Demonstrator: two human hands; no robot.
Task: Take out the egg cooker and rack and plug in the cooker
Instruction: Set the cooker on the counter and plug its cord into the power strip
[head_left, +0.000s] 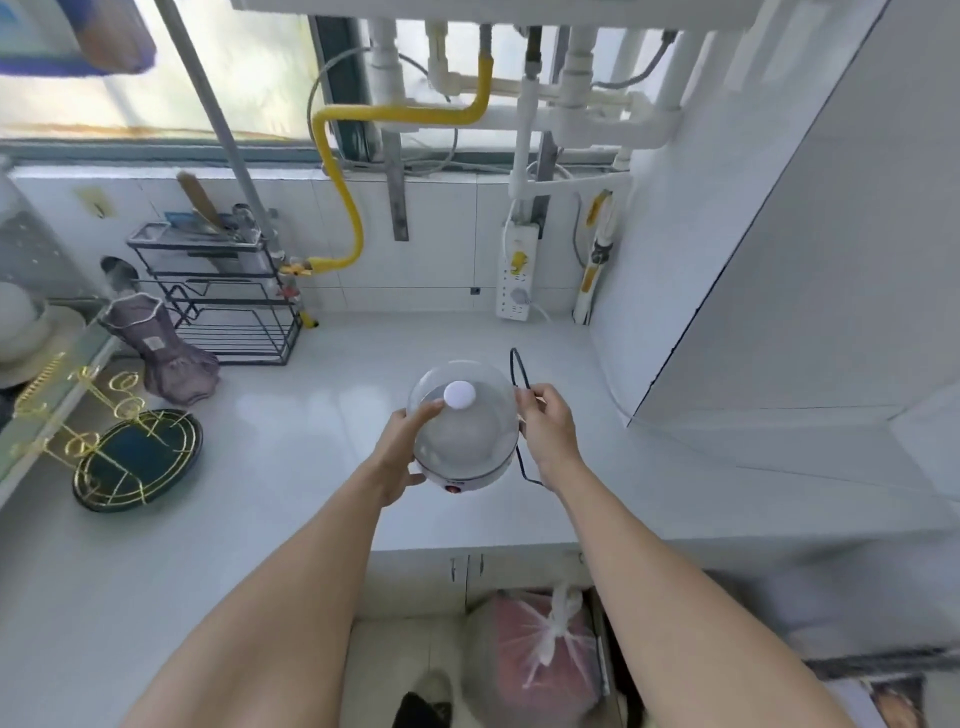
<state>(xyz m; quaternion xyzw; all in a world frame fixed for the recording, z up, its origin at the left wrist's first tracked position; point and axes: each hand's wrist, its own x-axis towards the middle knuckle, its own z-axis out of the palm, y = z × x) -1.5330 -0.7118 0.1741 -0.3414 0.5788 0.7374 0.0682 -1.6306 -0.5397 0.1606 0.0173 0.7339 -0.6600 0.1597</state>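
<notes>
The egg cooker (464, 441) stands on the white counter (311, 467): a white base with a red button, a clear dome lid and a white knob. My left hand (402, 447) grips its left side, thumb on the dome. My right hand (545, 423) pinches the cooker's black cord (519, 366), which loops behind and to the right of the cooker. A white power strip (517, 270) hangs on the back wall tiles, with one white plug in a lower socket. A gold wire egg rack (83, 410) lies at the far left of the counter, partly over a dark round tray.
A black wire shelf (223, 296) and a purple ribbed vase (166, 358) stand at the back left. A dark round tray (137, 460) sits under the gold rack. Yellow gas hose and white pipes run along the back wall. A pink bag (535, 649) lies on the floor below.
</notes>
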